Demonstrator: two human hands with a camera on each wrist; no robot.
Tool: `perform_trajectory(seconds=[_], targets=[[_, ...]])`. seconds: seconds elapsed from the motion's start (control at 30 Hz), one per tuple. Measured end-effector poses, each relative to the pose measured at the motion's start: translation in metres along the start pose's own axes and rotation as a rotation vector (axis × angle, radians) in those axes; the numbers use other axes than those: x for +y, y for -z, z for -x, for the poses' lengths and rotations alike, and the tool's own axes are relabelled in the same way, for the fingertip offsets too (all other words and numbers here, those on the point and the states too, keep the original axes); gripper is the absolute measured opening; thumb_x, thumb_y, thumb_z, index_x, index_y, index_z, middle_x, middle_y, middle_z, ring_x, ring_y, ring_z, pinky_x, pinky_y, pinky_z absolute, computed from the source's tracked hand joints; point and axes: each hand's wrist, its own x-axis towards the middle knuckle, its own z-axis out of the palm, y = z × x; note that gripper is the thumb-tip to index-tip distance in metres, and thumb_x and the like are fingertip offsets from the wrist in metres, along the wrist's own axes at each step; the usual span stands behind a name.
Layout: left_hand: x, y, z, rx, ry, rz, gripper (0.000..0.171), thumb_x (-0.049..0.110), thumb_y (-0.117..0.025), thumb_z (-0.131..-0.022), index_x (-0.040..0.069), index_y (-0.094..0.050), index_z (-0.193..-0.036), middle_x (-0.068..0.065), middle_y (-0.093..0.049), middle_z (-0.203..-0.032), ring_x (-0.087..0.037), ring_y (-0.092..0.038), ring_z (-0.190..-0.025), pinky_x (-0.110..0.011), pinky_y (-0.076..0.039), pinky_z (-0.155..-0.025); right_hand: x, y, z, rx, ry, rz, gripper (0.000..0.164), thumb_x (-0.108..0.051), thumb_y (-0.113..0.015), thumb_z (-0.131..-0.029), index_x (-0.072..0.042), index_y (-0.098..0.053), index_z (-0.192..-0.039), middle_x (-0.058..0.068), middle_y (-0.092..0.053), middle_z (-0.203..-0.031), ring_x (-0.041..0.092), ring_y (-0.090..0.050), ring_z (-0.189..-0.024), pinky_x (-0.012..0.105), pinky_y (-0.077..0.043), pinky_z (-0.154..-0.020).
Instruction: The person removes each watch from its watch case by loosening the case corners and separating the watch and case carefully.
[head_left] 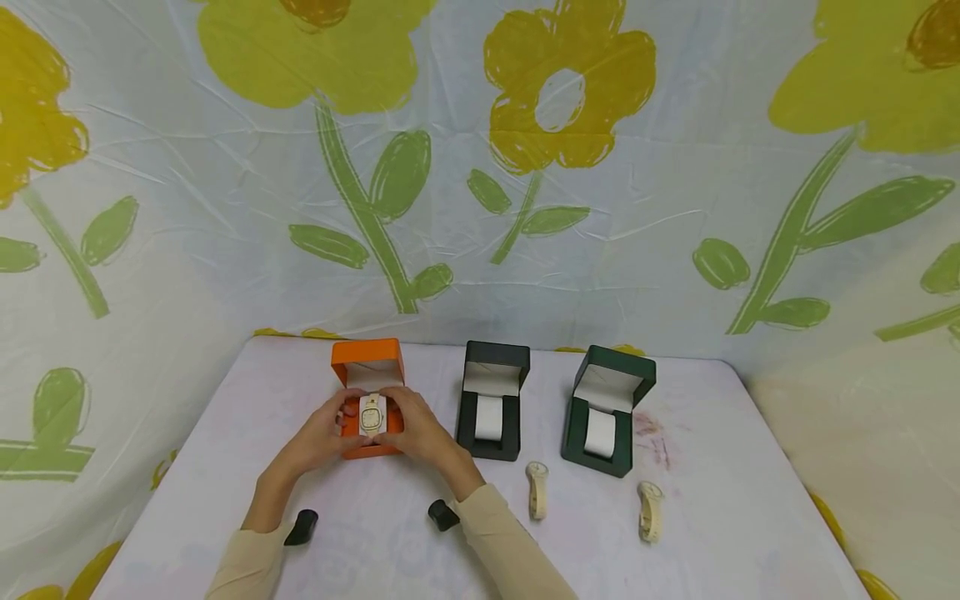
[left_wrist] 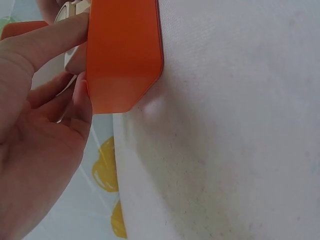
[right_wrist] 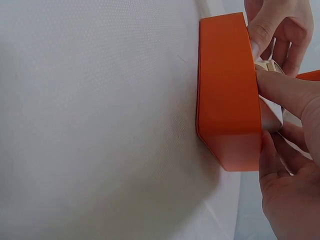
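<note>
A cream watch (head_left: 371, 418) with a squarish face sits wrapped round a white cushion (right_wrist: 270, 116) in an open orange watch box (head_left: 367, 351). My left hand (head_left: 318, 437) holds the watch from the left side, its thumb at the lower strap by the box's front edge. From the right, my right hand (head_left: 416, 427) grips the watch and cushion, thumb on the strap and fingers round the far side. Both thumbs come close together at the front in the right wrist view. The fingers partly hide the cushion and the box interior.
Right of the orange box stand an open black watch box (head_left: 497, 353) and an open dark green one (head_left: 622, 360), each with a white cushion. In front of them lie two cream watches (head_left: 537, 492), (head_left: 650, 512). A flowered cloth backdrop (head_left: 637, 250) rises behind the white table (head_left: 712, 433).
</note>
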Motion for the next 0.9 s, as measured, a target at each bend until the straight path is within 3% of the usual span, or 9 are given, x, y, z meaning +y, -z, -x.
perform_trajectory(seconds=[0.2,0.4,0.7,0.9], targets=[[-0.0007,0.0001,-0.0012,-0.003,-0.075,0.001,0.068,0.008,-0.086,-0.084,-0.003,-0.05,-0.141,-0.017,-0.053,-0.132,-0.031,-0.052,-0.113,-0.041,-0.05,-0.097,0.0006,-0.0007,-0.0005,0.009,0.01,-0.014,0.065,-0.014,-0.084,-0.087,-0.005,-0.051,-0.142,0.008,-0.054,-0.143,0.023,-0.051,-0.128,0.032,-0.042,-0.112],[-0.0028,-0.0003,-0.0029,0.002,-0.123,0.005,0.065,0.006,-0.086,-0.083,-0.002,-0.051,-0.138,-0.018,-0.052,-0.133,-0.034,-0.053,-0.117,-0.054,-0.048,-0.103,-0.0002,0.001,-0.0008,-0.002,-0.007,-0.088,0.065,-0.011,-0.084,-0.086,-0.004,-0.051,-0.142,0.009,-0.058,-0.135,0.026,-0.054,-0.123,0.033,-0.045,-0.108],[-0.0048,-0.0016,-0.0025,0.003,-0.187,0.066,0.065,0.0,-0.085,-0.082,0.001,-0.049,-0.135,-0.016,-0.049,-0.133,-0.035,-0.051,-0.123,-0.058,-0.041,-0.109,0.0021,0.0009,0.0004,-0.002,0.009,-0.097,0.068,-0.01,-0.085,-0.086,-0.003,-0.049,-0.144,0.009,-0.056,-0.138,0.026,-0.054,-0.124,0.034,-0.045,-0.11],[-0.0088,-0.0032,-0.0021,0.016,-0.199,0.113,0.066,0.0,-0.086,-0.08,0.0,-0.05,-0.135,-0.017,-0.049,-0.133,-0.036,-0.05,-0.125,-0.057,-0.04,-0.11,0.0043,0.0039,0.0001,-0.026,0.04,-0.11,0.068,-0.008,-0.084,-0.087,-0.002,-0.049,-0.145,0.009,-0.059,-0.136,0.021,-0.059,-0.118,0.03,-0.05,-0.103]])
